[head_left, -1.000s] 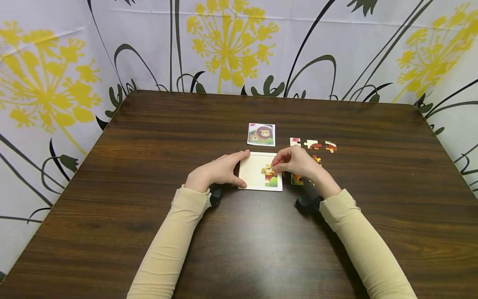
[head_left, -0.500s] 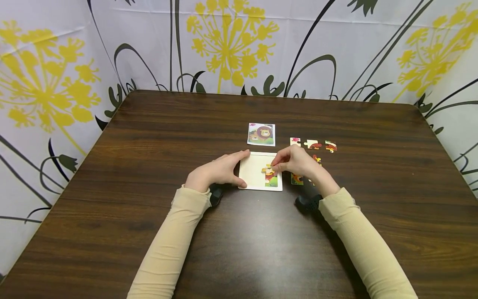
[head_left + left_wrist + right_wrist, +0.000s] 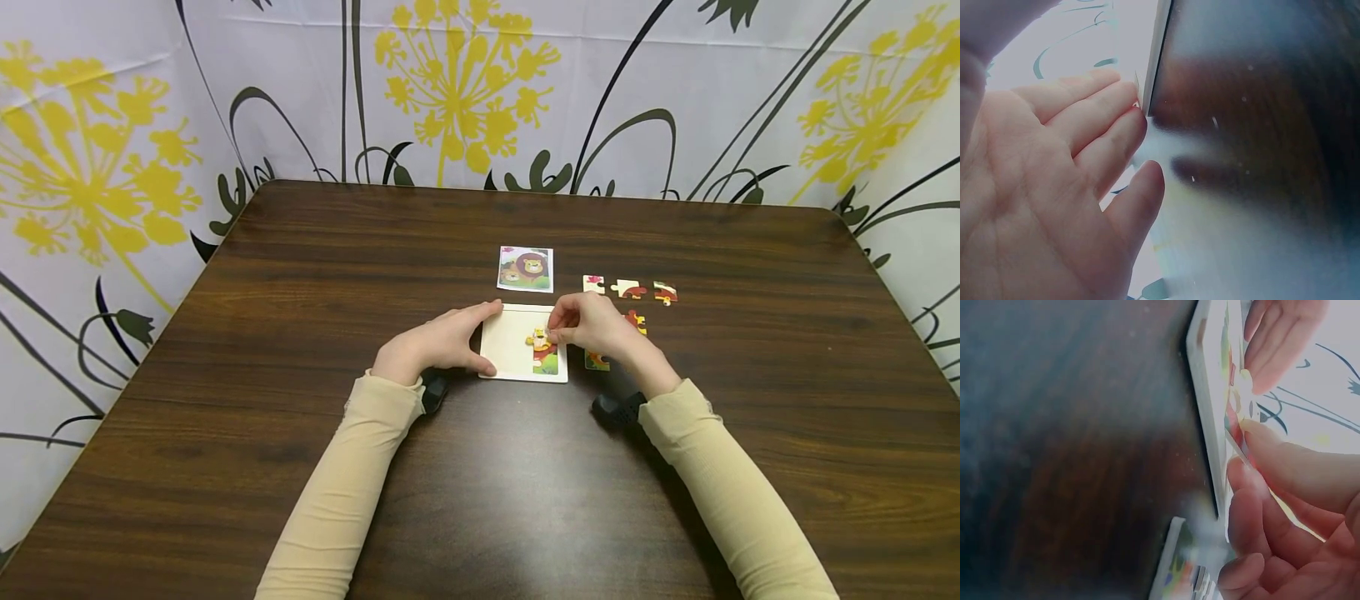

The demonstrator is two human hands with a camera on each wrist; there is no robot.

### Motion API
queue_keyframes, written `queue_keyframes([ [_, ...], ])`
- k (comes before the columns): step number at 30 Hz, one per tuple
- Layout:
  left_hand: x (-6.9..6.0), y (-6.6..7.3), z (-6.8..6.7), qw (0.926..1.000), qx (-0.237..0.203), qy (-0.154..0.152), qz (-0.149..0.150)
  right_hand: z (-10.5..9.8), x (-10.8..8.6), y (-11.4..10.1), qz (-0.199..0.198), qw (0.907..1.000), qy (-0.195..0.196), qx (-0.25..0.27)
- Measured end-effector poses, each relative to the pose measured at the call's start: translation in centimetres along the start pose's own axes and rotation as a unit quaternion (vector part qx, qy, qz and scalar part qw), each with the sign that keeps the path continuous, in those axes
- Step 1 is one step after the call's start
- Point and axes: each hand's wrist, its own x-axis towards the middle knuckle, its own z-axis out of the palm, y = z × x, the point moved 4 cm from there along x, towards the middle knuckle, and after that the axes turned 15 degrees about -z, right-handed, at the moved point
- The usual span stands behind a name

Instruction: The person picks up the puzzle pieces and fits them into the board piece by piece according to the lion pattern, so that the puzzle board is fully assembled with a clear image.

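A shallow cream puzzle tray (image 3: 504, 342) lies on the table, with joined puzzle pieces (image 3: 545, 360) along its right side. My left hand (image 3: 442, 340) rests at the tray's left edge, thumb at the near corner and fingertips at the far corner. In the left wrist view its fingers are nearly straight. My right hand (image 3: 595, 323) pinches a puzzle piece (image 3: 540, 336) with thumb and fingertips over the tray's right side. That piece shows yellow, white and red; the fingers partly cover it. In the right wrist view it looks tilted above the tray.
A picture card of two lions (image 3: 525, 270) lies beyond the tray. Loose puzzle pieces (image 3: 628, 289) lie to the right, some partly behind my right hand and wrist. The dark wooden table (image 3: 360, 250) meets a flower-printed cloth (image 3: 465, 100) at the back.
The puzzle piece in my right hand has shifted and tilted slightly over the tray. My right hand has moved very little, and my left hand stays at the tray's edge.
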Motion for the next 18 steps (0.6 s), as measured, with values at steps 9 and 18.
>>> queue_keyframes([
  [9, 0.0, -0.02, -0.01, 1.0, 0.002, 0.0, -0.001, 0.16, -0.03, -0.05, 0.01, 0.9999, -0.003, -0.002],
  [18, -0.04, 0.06, -0.06, 1.0, 0.007, 0.002, 0.003, 0.27, 0.06, 0.01, 0.006, 0.9997, -0.02, -0.015],
])
